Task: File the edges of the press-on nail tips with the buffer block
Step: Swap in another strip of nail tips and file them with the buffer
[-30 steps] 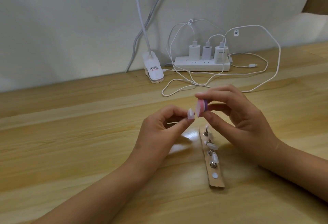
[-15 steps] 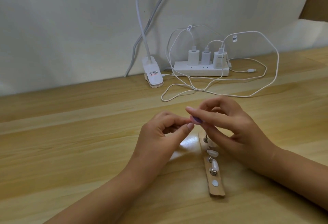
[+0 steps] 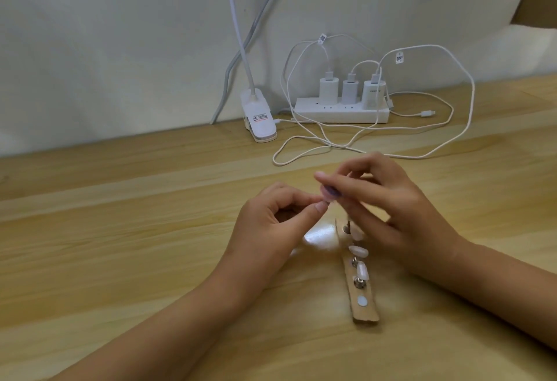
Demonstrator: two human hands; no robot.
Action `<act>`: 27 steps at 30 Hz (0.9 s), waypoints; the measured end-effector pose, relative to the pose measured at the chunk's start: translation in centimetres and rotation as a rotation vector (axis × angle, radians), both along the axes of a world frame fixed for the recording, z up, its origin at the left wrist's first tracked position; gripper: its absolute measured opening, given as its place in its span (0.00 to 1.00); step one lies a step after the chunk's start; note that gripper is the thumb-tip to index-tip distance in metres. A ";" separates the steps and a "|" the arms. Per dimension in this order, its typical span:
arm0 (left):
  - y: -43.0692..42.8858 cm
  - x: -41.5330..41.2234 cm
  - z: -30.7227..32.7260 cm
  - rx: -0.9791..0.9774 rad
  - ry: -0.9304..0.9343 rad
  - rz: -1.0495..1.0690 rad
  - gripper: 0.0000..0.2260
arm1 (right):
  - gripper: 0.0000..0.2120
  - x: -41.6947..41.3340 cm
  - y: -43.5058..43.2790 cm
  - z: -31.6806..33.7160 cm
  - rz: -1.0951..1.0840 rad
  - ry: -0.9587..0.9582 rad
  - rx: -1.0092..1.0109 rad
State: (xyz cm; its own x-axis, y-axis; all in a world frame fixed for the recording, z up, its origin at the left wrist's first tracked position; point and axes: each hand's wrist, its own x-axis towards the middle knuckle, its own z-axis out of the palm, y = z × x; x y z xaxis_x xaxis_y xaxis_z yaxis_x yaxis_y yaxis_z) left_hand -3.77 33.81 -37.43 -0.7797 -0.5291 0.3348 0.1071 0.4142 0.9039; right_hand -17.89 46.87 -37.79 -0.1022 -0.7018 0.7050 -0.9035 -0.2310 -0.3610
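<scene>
Buffer block point(image 3: 330, 191), pinched between the thumb and fingers of the right hand point(image 3: 401, 218), has come down from where it was a second ago, apart from and above the left thumb. It now sits against the fingertips of the left hand point(image 3: 271, 224), showing its purple face where the pink-and-white edge showed before. The left hand pinches thumb to forefinger. The nail tip that stood clear on it a second ago is now hidden at the contact, so I cannot tell how it lies. Blur on the right fingers suggests filing strokes are under way. Just below the hands, on the desk point(image 3: 120, 245), the cardboard strip point(image 3: 366, 311) carries the other nail tips point(image 3: 358, 251), seemingly waiting their turn.
</scene>
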 end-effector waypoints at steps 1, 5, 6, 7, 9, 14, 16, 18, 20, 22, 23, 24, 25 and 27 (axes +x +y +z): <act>0.0 0.0 0.0 0.005 0.000 0.000 0.05 | 0.17 0.0 0.0 0.0 -0.010 0.002 0.003; 0.1 0.0 0.1 -0.005 0.001 0.008 0.08 | 0.19 0.0 0.1 0.1 -0.065 0.135 0.002; 0.1 0.0 0.1 0.008 -0.006 0.005 0.06 | 0.19 0.0 0.2 0.1 -0.097 0.129 0.009; 0.1 0.1 0.0 0.018 -0.008 0.001 0.05 | 0.20 -0.1 0.2 0.1 -0.120 0.124 0.013; 0.1 0.1 0.0 0.028 -0.005 0.000 0.05 | 0.19 -0.2 0.3 0.0 -0.132 0.121 0.009; 0.1 0.1 0.1 0.053 -0.017 0.014 0.03 | 0.12 -0.6 0.0 0.2 -0.031 -0.224 0.035; 0.1 0.1 0.1 0.068 -0.013 0.023 0.02 | 0.15 -0.6 0.0 0.3 0.014 -0.426 0.068; 0.0 0.1 0.2 0.104 -0.006 0.018 0.02 | 0.17 -0.8 0.1 0.3 0.062 -0.596 0.108; 0.0 0.1 0.2 0.164 -0.005 -0.010 0.03 | 0.16 -0.9 0.2 0.4 0.072 -0.659 0.086; 0.1 0.1 0.2 0.167 -0.024 -0.041 0.03 | 0.14 -0.8 0.3 0.7 0.051 -0.568 0.011; 0.2 0.1 0.2 0.146 -0.034 -0.049 0.03 | 0.13 -0.7 0.3 0.9 0.046 -0.452 -0.022; 0.2 0.1 0.2 0.124 -0.038 -0.050 0.03 | 0.12 -0.5 0.3 0.9 0.046 -0.325 -0.042; 0.2 0.0 0.1 0.099 -0.036 -0.045 0.03 | 0.11 -0.4 0.2 0.7 0.044 -0.222 -0.049; 0.2 0.1 0.1 0.052 -0.035 -0.037 0.05 | 0.12 -0.4 0.2 0.5 0.030 -0.140 -0.025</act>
State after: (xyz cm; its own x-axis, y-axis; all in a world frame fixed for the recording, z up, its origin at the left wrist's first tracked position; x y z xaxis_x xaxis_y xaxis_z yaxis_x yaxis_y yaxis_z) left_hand -3.68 34.00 -37.35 -0.8100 -0.5152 0.2800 0.0896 0.3632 0.9274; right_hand -18.24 47.08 -37.27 -0.1802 -0.6888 0.7022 -0.8371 -0.2675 -0.4772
